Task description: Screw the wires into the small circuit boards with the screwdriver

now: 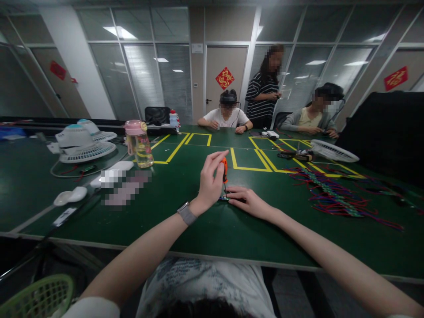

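Note:
An upright screwdriver [225, 170] with an orange and black handle stands between the thumb and fingers of my left hand [212, 179]. Those fingers are long and nearly straight along the handle. Its thin shaft meets a small green circuit board [224, 198] on the table. My right hand [250, 202] lies low at the board's right side, with thumb and fingertips closed at its edge. Fingers cover part of the board, so its full outline is hidden.
On the green table [185, 229], a bundle of wired circuit boards [331, 190] lies to the right. Fan parts [82, 141] and a pink-lidded bottle [139, 143] stand left. Across the table sit two people, and another person [263, 92] stands behind. A green basket [43, 293] is below.

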Demonstrator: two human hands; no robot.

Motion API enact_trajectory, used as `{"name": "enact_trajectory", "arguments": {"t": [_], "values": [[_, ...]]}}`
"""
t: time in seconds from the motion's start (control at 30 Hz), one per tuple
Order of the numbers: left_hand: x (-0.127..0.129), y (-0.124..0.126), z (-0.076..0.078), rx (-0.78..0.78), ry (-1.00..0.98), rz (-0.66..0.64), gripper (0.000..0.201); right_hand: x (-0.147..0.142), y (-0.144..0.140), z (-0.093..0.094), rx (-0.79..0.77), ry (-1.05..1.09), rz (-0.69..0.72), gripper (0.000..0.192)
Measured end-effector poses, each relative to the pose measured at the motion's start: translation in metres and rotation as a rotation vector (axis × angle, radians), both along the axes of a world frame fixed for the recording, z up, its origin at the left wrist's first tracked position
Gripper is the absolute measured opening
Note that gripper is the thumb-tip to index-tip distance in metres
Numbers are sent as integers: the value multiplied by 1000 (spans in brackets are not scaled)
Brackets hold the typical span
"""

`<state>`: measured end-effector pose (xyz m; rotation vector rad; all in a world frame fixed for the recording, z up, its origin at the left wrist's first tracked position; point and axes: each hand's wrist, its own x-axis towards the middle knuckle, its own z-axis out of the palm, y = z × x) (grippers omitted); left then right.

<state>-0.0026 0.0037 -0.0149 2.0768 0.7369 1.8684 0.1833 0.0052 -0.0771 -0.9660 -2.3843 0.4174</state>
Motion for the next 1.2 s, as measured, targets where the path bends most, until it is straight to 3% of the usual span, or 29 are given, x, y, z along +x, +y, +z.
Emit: {"name": "enact_trajectory", "arguments": {"t": [0.13, 0.3, 0.37, 0.63, 0.87, 1.1, 1.2], "values": [[1, 3, -1, -83, -43, -112, 33, 0, 0, 1, -1, -10, -2, 31], [0, 0, 4, 9, -4, 85, 18, 0, 0, 1, 5, -12, -4, 30], [0, -2, 4, 14, 20, 109, 20, -1, 0, 0, 6, -6, -4, 29], [2, 5, -2, -120, -58, -109, 34, 0, 0, 0, 2, 14, 2, 29], [-1, -2, 4, -1, -3, 129, 20, 0, -2, 2, -4, -3, -5, 28], [1, 1, 2, -86, -50, -85, 33, 1, 0, -1, 5, -13, 0, 29], [2, -1, 3, -46, -45, -10, 23, 2, 2, -3, 16, -22, 0, 30]]}}
